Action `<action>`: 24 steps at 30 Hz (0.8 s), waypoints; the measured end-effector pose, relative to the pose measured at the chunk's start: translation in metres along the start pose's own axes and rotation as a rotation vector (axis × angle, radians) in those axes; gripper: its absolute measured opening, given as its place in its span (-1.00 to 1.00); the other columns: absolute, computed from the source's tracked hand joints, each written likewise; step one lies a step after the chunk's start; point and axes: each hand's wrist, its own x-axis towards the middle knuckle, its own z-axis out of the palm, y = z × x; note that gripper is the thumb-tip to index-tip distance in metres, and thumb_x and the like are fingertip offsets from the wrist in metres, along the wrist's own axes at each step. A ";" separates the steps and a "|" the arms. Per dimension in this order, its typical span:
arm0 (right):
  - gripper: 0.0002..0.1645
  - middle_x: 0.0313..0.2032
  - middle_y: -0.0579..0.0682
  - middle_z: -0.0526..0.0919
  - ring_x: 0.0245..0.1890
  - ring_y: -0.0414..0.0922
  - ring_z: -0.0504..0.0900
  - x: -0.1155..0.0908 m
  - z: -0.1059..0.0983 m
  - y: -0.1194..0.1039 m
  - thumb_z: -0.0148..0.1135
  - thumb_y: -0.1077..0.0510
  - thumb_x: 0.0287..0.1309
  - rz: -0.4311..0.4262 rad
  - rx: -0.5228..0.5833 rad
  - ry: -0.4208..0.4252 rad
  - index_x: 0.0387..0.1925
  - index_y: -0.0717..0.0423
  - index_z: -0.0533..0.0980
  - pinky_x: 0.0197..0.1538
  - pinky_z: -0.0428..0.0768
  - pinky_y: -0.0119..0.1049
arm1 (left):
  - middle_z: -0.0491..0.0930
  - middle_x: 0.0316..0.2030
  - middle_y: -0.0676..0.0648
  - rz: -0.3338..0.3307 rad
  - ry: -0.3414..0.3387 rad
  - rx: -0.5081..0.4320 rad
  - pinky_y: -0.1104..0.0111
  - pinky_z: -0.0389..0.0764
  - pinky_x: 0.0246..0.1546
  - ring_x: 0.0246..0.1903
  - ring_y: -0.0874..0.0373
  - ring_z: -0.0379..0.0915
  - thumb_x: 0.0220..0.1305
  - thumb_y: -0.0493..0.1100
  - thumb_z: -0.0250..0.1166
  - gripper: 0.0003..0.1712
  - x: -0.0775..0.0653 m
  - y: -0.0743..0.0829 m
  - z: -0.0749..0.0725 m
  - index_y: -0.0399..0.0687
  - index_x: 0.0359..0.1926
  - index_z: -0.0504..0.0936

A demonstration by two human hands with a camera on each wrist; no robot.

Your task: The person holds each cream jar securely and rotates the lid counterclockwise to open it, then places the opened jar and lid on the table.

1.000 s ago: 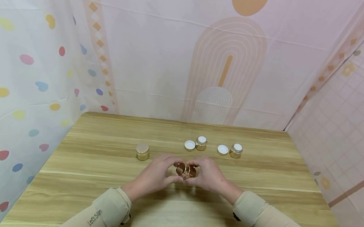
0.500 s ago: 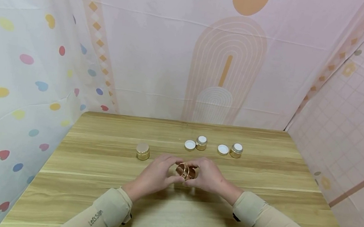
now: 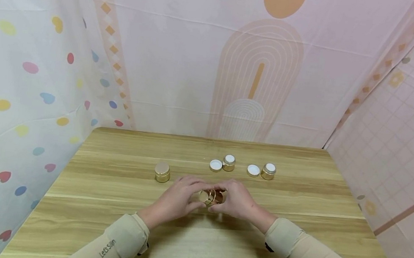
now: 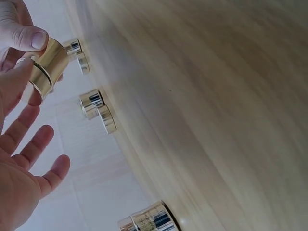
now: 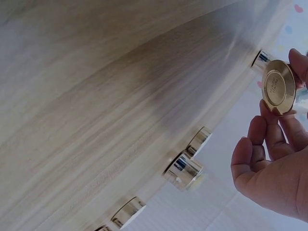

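Over the middle of the wooden table, a small gold jar (image 3: 218,196) is tipped on its side between my two hands. My left hand (image 3: 179,198) holds the lid (image 3: 204,197) end between thumb and forefinger. In the left wrist view its other fingers (image 4: 36,144) are spread away from the jar. My right hand (image 3: 237,198) grips the jar's body from the other side. The right wrist view shows the jar's flat round base (image 5: 275,89), with small markings on it, facing the camera. A narrow dark gap line runs between lid and body in the left wrist view.
A closed gold jar (image 3: 162,172) stands left of my hands. Farther back are two uncapped jars, one in the middle (image 3: 229,163) and one at right (image 3: 269,171). Each has an upturned lid beside it, the middle lid (image 3: 216,165) and the right lid (image 3: 253,170).
My left fingers have shifted around the lid, and its end face now shows brighter towards the head camera. The right hand stays nearly still on the jar. The other jars and lids have not moved.
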 end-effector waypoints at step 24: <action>-0.32 -0.06 -0.13 0.85 -0.05 -0.15 0.67 -0.001 0.002 0.001 0.76 0.03 -0.10 0.025 0.002 -0.003 0.14 -0.04 0.74 0.07 0.61 -0.17 | 0.74 0.17 0.02 0.075 -0.006 0.148 -0.10 0.53 0.35 0.24 0.01 0.60 0.12 0.00 0.65 -0.32 0.005 0.006 0.001 0.13 0.29 0.68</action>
